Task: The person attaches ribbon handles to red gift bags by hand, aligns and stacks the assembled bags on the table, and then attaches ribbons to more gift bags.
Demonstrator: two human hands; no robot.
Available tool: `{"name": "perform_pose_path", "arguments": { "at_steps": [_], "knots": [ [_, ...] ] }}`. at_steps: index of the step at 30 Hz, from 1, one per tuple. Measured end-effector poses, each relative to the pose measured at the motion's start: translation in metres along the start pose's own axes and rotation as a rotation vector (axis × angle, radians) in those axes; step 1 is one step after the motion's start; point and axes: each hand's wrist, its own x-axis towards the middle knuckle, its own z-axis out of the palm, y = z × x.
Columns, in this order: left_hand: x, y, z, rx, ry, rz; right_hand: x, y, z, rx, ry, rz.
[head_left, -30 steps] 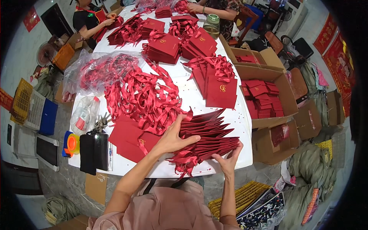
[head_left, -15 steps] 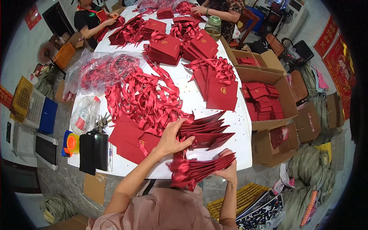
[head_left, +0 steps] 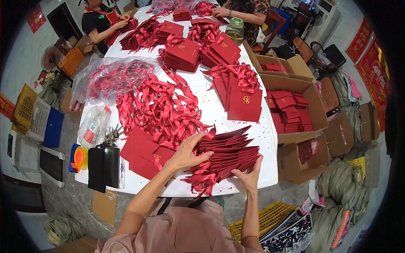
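Note:
A thick stack of red paper bags point(head_left: 230, 157) with satin ribbon handles stands at the table's near edge, folded edges fanned upward. My left hand point(head_left: 188, 152) grips its left side, thumb toward me. At the right end my right hand point(head_left: 250, 172) holds the stack, thumb in front and fingers partly hidden behind. Loose ribbon handles point(head_left: 201, 181) hang from its near left corner. Left of my left hand lie flat red bags point(head_left: 141, 154), and beyond them spreads a heap of red ribbons point(head_left: 156, 109).
More bag stacks point(head_left: 244, 103) lie farther up the white table point(head_left: 265, 168). Cardboard boxes point(head_left: 299, 84) with red bags stand along the right side. A black case point(head_left: 111, 166), keys point(head_left: 112, 135) and plastic bottle point(head_left: 95, 126) are at the left. Two people work at the far end.
My right hand has raised the lower bundle of bags and brought it against the bags at my left hand, so both now form one stack. The ribbons swing down at the near side.

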Motion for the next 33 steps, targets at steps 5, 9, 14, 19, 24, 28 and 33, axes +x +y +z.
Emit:
{"name": "perform_pose_path", "arguments": {
  "at_steps": [5, 9, 14, 19, 24, 28, 33],
  "knots": [
    [-0.003, -0.005, -0.003, -0.039, -0.046, -0.018, -0.002, -0.015, 0.007, 0.143, 0.046, 0.007],
    [-0.001, -0.004, -0.006, -0.053, -0.083, -0.017, -0.003, -0.008, -0.001, 0.2, -0.04, 0.049],
    [0.001, -0.006, -0.008, 0.069, -0.089, 0.008, -0.01, -0.007, -0.004, 0.245, -0.141, 0.032],
    [0.001, -0.005, -0.009, 0.071, -0.074, -0.007, -0.016, -0.007, -0.006, 0.136, -0.144, -0.067],
    [0.002, -0.003, -0.007, 0.028, -0.068, -0.038, -0.027, -0.018, -0.007, 0.199, -0.195, -0.013],
    [0.0, -0.001, -0.006, 0.027, -0.055, -0.047, -0.032, -0.024, 0.005, 0.181, -0.196, 0.076],
    [-0.002, -0.004, -0.008, 0.053, -0.076, 0.003, -0.016, -0.024, 0.018, 0.178, -0.077, 0.034]
  ]
}}
